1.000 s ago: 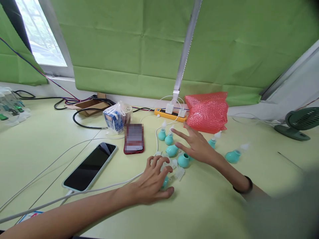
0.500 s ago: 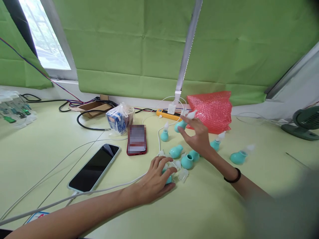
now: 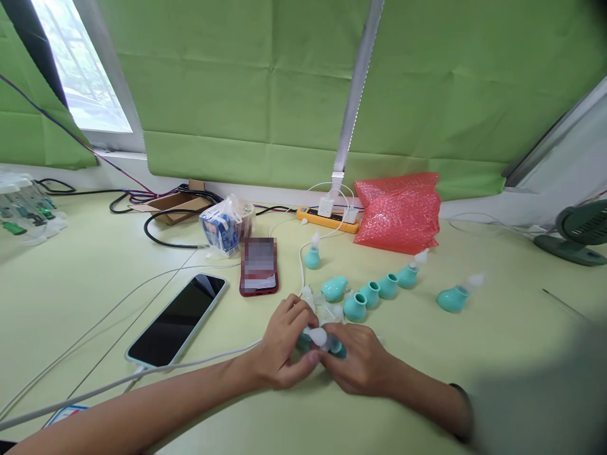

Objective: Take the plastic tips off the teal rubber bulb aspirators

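My left hand (image 3: 287,347) and my right hand (image 3: 363,357) meet low over the table, fingers closed. Between them is a teal bulb nasal aspirator (image 3: 337,347) with a whitish tip (image 3: 317,337), its bulb in my right fingers. My left fingers curl round another teal bulb (image 3: 303,341), mostly hidden. Just beyond my hands lie clear plastic nozzle parts (image 3: 331,312). Open-necked bulbs (image 3: 355,306) stand in a diagonal row, ending at a tipped aspirator (image 3: 406,276). One bulb (image 3: 334,288) lies tilted. Tipped aspirators stand behind (image 3: 312,256) and at right (image 3: 453,299).
A black-screened phone (image 3: 177,321) and a red-cased phone (image 3: 258,265) lie left, with a white cable (image 3: 213,356) crossing under my left arm. Behind are a wrapped blue pack (image 3: 222,230), an orange power strip (image 3: 322,218) and red bubble wrap (image 3: 398,215). A green fan (image 3: 581,230) stands right.
My right hand has come down and toward me from near the power strip, bringing its tipped aspirator to my left hand. More of the bulb row now shows.
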Demonstrator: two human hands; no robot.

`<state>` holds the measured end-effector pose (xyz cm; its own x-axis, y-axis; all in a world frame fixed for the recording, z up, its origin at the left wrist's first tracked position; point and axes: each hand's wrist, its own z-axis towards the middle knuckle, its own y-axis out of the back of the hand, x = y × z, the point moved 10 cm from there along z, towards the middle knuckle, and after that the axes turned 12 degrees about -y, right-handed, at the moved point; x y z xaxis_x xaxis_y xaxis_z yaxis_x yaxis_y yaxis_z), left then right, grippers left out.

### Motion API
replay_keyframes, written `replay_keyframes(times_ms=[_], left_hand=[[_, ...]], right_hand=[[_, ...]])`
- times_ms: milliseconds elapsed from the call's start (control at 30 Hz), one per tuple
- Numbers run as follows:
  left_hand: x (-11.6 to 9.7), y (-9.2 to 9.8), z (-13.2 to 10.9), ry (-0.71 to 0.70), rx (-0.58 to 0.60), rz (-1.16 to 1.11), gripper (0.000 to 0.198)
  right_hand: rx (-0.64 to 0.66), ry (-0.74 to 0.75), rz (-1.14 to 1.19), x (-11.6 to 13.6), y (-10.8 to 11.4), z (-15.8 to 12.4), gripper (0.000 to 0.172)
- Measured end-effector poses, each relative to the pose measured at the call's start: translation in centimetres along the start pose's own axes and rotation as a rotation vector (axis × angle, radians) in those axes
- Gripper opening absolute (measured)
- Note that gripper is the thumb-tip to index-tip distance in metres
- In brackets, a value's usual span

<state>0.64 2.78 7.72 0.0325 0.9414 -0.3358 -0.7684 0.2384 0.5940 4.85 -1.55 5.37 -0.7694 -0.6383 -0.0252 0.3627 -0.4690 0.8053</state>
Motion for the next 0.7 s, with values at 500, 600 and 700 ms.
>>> replay_keyframes(times_ms=[500,600,700], left_hand=[[-0.9,-0.1,-0.1,-0.108,-0.01,0.233,0.028],[-1.0,0.3,0.0,-0.078,-0.021,0.334,0.031],[-1.2,0.5,0.1,-0.072,-0.027,0.359,0.032]], right_hand=[[-0.065,-0.108,0.004,-1.0,-0.4,-0.4,0.018],[-0.077,-0.12,-0.018,-1.1,-0.2,-0.3,0.017],[-0.085,-0.117,-0.044,-0.9,0.0,-0.1,0.017]])
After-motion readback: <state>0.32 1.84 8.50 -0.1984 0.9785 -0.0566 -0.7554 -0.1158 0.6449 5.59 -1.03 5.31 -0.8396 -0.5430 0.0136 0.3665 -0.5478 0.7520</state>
